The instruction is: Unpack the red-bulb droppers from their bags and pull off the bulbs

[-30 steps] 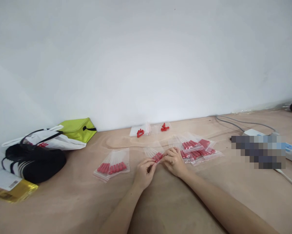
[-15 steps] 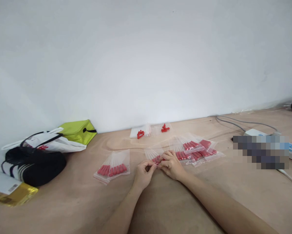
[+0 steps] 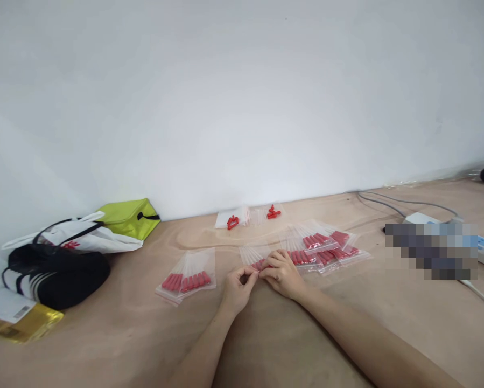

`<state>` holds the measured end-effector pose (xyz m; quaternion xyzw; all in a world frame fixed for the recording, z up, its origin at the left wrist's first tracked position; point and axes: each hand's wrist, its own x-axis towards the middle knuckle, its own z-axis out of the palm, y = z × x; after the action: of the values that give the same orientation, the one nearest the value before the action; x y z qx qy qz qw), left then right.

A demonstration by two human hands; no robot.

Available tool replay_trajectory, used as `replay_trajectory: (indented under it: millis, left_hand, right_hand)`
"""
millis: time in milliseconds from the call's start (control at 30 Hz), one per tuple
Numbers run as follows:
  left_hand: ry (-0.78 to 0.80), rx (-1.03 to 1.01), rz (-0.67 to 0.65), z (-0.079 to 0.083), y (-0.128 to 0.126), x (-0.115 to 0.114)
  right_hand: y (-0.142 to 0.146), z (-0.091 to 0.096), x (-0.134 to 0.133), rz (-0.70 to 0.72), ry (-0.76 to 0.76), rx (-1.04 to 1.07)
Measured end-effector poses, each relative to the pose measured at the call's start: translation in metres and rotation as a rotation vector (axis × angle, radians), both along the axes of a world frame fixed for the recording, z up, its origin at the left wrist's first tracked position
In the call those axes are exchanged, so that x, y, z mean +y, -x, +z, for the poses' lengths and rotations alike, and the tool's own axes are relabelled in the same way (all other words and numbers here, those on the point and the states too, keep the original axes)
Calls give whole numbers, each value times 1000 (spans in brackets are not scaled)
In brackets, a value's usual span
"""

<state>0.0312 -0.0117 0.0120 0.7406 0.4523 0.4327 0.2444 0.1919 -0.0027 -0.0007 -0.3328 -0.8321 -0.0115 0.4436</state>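
Head view: working bag [image 3: 254,252], clear with red-ended sticks in it, lies flat just beyond my fingertips, its near edge between both hands. Left hand [image 3: 239,288] is closed to a thumb-and-finger pinch on that edge; right hand [image 3: 282,276] pinches right beside it, other fingers curled over the red ends and blocking some of them. Overlapping filled bags [image 3: 187,276] sit left, well apart. Bag pile [image 3: 326,250] is close by my right hand. Red pieces [image 3: 232,221] lie farther back, near the wall [image 3: 250,108]. Black bag [image 3: 74,277] far left.
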Motion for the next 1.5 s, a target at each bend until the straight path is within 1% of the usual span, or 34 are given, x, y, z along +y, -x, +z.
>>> replay_trajectory:
  millis: [167, 300, 433, 500, 567, 633, 667, 700, 767, 800, 867, 967, 1100, 1133, 1167, 1200, 1267, 1367, 1500]
  left_hand:
    - [-49, 46, -12, 2, 1, -2]
    - [-89, 81, -10, 0, 1, -2]
    - [-115, 93, 53, -7, 1, 0]
    - [-129, 97, 99, -10, 1, 0]
    - [-153, 100, 161, -10, 1, -2]
    - [-181, 98, 211, -8, 3, -3]
    - [-198, 112, 204, -5, 5, -4]
    - [-213, 145, 169, -2, 7, -4]
    - [-212, 274, 38, 4, 12, -3]
    - [-190, 357, -38, 6, 15, -3]
    - [-118, 498, -152, 10, 19, -4]
    - [-55, 580, -221, 13, 22, -9]
    - [-72, 554, -216, 11, 26, -17]
    - [-84, 533, -198, 10, 27, -18]
    - [-94, 510, -173, 9, 28, -19]
    - [-101, 491, -147, 8, 28, -19]
    - [-105, 463, -98, 6, 28, -18]
    - [-91, 441, -66, 5, 28, -16]
    - [-80, 405, -49, 3, 27, -15]
  right_hand:
    - [-3, 0, 0, 6, 59, 8]
    - [-2, 0, -1, 47, 166, 6]
    - [2, 2, -5, 106, 257, -43]
    - [2, 2, -8, 106, 317, -42]
    - [1, 3, -9, 107, 386, -17]
    - [-4, 4, -11, 158, 454, 20]
    - [-7, 5, -11, 204, 489, 36]
    - [-11, 6, -12, 257, 523, 50]
    - [-18, 8, -14, 340, 588, 71]
    - [-21, 9, -14, 354, 611, 82]
    - [-26, 10, -16, 321, 621, 112]
    - [-28, 8, -20, 195, 539, 138]
    - [-29, 5, -25, -63, 354, 18]
    - [-30, 5, -26, -118, 328, -22]
    - [-30, 6, -26, -144, 318, -55]
    - [-31, 6, -26, -135, 324, -75]
    - [-32, 6, -25, -50, 358, -94]
    - [-32, 6, -21, 61, 428, -93]
    - [-31, 7, -18, 52, 499, -14]
